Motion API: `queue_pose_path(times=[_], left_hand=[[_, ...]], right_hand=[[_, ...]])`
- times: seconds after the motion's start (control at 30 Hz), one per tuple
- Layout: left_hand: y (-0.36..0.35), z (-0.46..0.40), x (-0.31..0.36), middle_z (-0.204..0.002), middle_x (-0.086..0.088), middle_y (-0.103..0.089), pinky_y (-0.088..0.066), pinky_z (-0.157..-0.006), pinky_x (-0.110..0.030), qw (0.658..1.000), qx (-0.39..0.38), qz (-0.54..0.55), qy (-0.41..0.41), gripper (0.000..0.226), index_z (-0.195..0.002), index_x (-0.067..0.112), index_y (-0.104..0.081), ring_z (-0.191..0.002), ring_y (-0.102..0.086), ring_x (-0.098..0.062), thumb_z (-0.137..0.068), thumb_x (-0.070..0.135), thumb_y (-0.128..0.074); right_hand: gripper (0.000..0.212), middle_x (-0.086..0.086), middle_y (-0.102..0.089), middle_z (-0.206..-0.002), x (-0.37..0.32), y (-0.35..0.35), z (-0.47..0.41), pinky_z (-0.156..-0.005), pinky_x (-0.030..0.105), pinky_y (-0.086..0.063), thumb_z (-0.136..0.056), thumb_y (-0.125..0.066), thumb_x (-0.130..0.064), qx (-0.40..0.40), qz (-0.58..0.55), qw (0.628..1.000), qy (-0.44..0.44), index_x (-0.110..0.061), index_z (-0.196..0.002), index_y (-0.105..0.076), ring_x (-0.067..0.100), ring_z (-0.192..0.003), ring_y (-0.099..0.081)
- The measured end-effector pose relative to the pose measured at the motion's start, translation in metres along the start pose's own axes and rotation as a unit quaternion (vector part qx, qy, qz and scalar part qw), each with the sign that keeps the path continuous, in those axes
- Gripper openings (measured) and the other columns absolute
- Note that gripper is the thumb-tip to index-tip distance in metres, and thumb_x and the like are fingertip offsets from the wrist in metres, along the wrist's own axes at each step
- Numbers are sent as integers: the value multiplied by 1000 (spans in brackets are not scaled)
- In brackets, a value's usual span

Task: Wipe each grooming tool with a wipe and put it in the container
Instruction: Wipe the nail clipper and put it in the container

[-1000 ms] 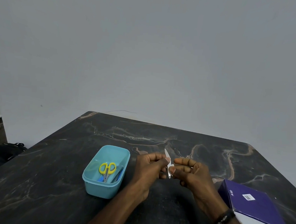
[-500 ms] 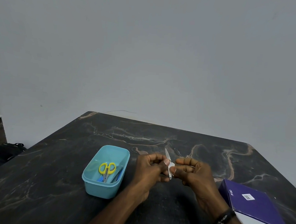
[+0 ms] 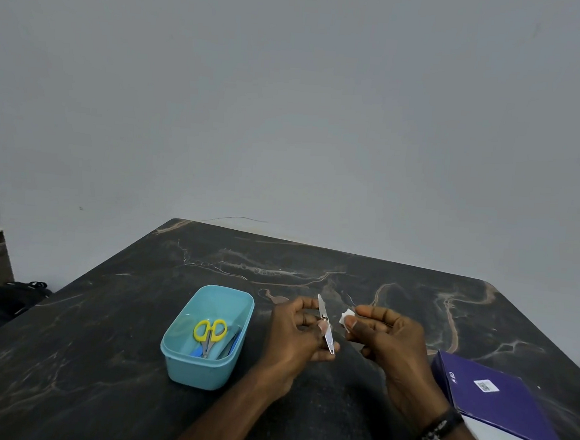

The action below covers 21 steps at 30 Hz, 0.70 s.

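Since the container [image 3: 209, 334] sits just to the left of the left hand [image 3: 299, 334], that's the hand that looks set to do the drop, and it's the one with the tool anyway. It's pinching a thin metal nail file [image 3: 325, 323] near the middle, thumb on top, other fingers curled behind it. The file's long axis runs near-to-far, pointed end aimed at the wall and tilted a bit toward the container, blunt end coming back toward the person. The right hand [image 3: 382, 332] is on the far side of the file from the container, close to it but not touching, with a small white wipe [image 3: 346, 318] pinched between thumb and fingertips. So wipe and file are apart right now. Container's long side runs roughly the same way as the file, and it already has yellow scissors [image 3: 209, 331] and some blue-ish bits in it, so I'd guess a short sideways move left and a drop.
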State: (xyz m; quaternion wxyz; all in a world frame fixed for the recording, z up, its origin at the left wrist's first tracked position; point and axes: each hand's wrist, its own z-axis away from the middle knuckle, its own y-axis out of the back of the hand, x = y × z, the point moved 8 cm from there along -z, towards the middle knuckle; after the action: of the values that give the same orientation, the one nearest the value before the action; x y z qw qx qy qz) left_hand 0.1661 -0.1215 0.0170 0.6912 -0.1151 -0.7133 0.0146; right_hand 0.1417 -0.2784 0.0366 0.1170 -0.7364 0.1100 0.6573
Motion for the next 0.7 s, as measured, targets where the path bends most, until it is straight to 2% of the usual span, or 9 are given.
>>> queue_pose_path(times=[0.17, 0.37, 0.6, 0.7], left_hand=[[-3, 3, 2, -93, -15, -71, -61, -62, -35, 1000, -15, 20, 9, 30, -109, 17, -60, -70, -74, -29, -89, -4, -60], [-2, 3, 0, -94, -21, -70, -59, -61, -27, 999, -9, 32, 17, 16, -90, 3, -70, -76, -74, -28, -85, -10, -61], [-6, 0, -5, -103, -13, -71, -60, -72, -28, 998, -11, 41, 46, 23, -102, 7, -70, -92, -72, -23, -89, -7, -57], [-8, 1, -4, -104, -11, -71, -60, -73, -27, 998, -17, 31, 42, 21, -109, 5, -68, -93, -72, -21, -94, 0, -53]], right_hand=[[24, 11, -76, -75, -1, -1, 0, -53, 28, -44, -74, -77, -4, -10, -6, 1000, 5, -4, -96, -66, 20, -63, -70], [23, 12, -76, -76, 2, 0, -1, -52, 28, -43, -76, -76, -2, -9, -14, 1000, 4, -3, -96, -66, 18, -61, -70], [24, 14, -75, -79, 7, 2, -4, -53, 29, -43, -75, -77, -4, -1, -6, 1000, -1, -4, -97, -67, 26, -70, -70], [22, 13, -76, -80, 8, 2, -5, -53, 29, -43, -77, -76, -5, 0, -1, 1000, 0, -5, -97, -67, 27, -73, -70]])
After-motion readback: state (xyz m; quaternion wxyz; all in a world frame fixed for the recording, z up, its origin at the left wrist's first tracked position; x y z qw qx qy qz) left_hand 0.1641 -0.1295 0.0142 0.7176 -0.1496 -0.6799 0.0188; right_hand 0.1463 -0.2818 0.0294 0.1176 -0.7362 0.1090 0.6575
